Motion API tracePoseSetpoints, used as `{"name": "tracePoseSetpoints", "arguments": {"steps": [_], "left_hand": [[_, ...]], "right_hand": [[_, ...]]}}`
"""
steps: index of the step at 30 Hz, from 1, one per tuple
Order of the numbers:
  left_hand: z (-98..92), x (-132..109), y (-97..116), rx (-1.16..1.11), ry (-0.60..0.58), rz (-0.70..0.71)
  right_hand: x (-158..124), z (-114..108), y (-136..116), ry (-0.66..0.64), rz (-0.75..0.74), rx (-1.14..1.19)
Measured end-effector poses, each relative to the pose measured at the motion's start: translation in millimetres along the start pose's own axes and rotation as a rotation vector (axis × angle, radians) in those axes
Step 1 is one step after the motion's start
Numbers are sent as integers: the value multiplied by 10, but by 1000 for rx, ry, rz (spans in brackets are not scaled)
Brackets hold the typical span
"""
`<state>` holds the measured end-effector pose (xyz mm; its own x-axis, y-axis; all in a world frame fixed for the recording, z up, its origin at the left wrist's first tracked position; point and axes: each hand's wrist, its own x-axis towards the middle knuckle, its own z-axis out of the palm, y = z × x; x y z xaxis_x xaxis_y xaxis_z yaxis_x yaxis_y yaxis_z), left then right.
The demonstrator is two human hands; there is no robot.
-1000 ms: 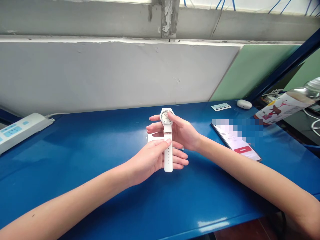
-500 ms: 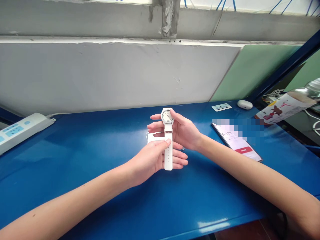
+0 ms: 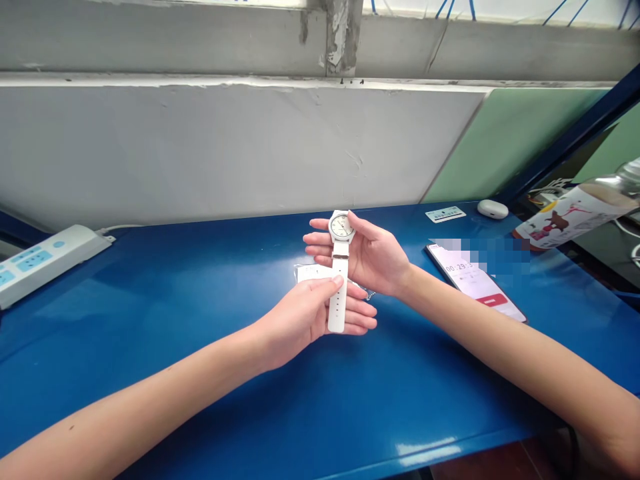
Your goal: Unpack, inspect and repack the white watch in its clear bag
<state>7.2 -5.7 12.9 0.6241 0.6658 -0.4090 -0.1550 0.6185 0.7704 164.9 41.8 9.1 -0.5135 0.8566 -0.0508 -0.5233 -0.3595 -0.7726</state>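
Observation:
A white wristwatch [image 3: 342, 227] with a round dial is stretched out lengthwise between my two hands, above the blue table. My left hand [image 3: 305, 310] pinches the holed end of its strap, thumb on top and fingers stretched out underneath. At the watch's far end my right hand [image 3: 377, 257] grips the case, with the thumb at the dial's edge and the fingers behind. Under the hands lies a white item in clear plastic [image 3: 313, 271], mostly hidden by them.
A phone [image 3: 475, 283] showing a timer lies to the right on the blue table [image 3: 200, 280]. Behind it are a small card [image 3: 445, 214] and a white earbud case [image 3: 493, 209]. A bottle [image 3: 570, 217] leans at far right. A white power strip [image 3: 55, 260] is at left.
My right hand has shifted slightly right and away with the watch case, tilting the watch a little. My left hand stays almost in place on the strap.

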Motion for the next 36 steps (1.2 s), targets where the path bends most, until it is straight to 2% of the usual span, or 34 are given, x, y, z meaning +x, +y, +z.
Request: {"name": "tracePoseSetpoints", "arguments": {"steps": [15,19,23,27,29,32,36], "left_hand": [[3,15,-13,-11,-4,-19],[-15,21,-20,30,22,20],[-24,24,-29,31,36,60],[-50,30,-55,-44,-47,57],[-66,30,-65,-52,-106,47],[-85,22,-72,-33,-172,43],[-99,11,-75,-26,-194,43]], "right_hand": [[0,-5,-42,-28,145,139],[3,-7,-62,11,112,139],[13,-39,-43,103,41,60],[27,-72,7,164,-20,-66],[23,-71,21,136,-6,-92],[3,-55,24,25,39,-102],[-22,-46,18,-126,71,-76]]}}
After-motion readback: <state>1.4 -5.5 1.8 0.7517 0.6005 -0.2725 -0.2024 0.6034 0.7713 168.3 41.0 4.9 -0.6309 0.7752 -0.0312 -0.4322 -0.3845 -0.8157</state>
